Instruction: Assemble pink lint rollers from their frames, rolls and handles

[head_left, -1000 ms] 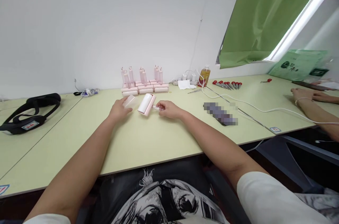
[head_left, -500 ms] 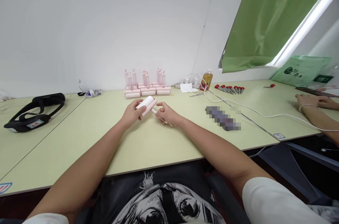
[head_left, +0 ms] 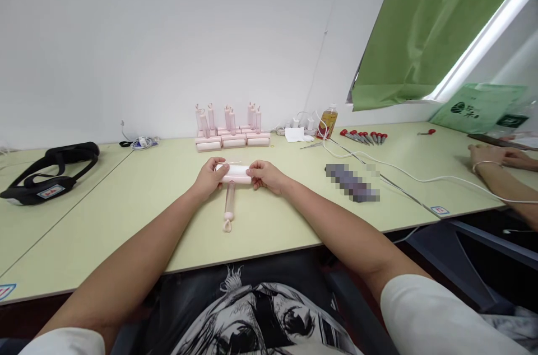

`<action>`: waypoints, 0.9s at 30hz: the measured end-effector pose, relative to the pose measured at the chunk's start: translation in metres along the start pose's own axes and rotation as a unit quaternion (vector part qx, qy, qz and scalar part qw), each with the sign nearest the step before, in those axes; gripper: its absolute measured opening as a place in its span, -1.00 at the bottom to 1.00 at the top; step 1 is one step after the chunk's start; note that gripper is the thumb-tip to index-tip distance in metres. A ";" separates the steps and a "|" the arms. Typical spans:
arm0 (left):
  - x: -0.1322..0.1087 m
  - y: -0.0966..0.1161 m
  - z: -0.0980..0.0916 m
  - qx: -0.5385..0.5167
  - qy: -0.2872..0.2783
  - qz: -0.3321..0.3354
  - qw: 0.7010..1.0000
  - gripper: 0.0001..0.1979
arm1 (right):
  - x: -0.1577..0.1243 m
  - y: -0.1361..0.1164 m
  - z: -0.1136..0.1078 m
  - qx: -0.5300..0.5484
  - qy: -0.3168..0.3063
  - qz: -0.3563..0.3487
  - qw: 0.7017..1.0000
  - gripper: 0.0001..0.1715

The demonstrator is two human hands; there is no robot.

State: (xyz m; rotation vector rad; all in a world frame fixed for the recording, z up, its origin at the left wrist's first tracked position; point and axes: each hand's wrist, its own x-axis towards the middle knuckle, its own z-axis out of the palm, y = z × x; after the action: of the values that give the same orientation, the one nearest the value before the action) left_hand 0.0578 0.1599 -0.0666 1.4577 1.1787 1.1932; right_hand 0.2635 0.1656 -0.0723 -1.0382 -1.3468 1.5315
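A lint roller (head_left: 236, 173) with a white roll and a pink casing lies crosswise between my hands, low over the table. Its clear pink handle (head_left: 229, 204) points toward me and ends in a small loop. My left hand (head_left: 209, 177) is closed on the roller's left end, thumb on the white roll. At the opposite end, my right hand (head_left: 267, 174) pinches the roll and casing with thumb and fingers. Behind them, by the wall, several similar lint rollers (head_left: 233, 143) stand in a group with handles up.
A black headset (head_left: 54, 173) and a coiled cable (head_left: 143, 143) lie to the left. Rightward are a drink bottle (head_left: 327, 122), white paper (head_left: 295, 134), red-handled tools (head_left: 365, 137), a blurred dark object (head_left: 352, 182) and a long white cable (head_left: 406, 174). Another person's hands (head_left: 490, 158) rest at far right.
The lint roller has turned from a slant to nearly level, its handle now toward me. My right hand has moved from the handle to the roll's right end.
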 end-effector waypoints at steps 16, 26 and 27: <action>-0.001 -0.004 0.004 0.023 -0.001 -0.020 1.000 -0.66 | 0.003 -0.016 -0.155 0.121 0.166 -0.051 0.977 -0.82; 0.001 -0.005 0.003 -0.022 0.000 -0.036 0.999 -0.65 | -0.010 -0.024 -0.197 0.101 0.174 -0.041 0.979 -0.91; 0.001 -0.004 0.002 -0.029 -0.004 -0.039 0.999 -0.64 | -0.010 -0.025 -0.197 0.093 0.176 -0.039 0.979 -0.91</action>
State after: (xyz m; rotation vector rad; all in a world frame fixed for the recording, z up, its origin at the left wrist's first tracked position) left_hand 0.0597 0.1612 -0.0711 1.3596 1.1754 1.1590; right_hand 0.4549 0.2197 -0.0635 -1.0644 -0.9688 1.3140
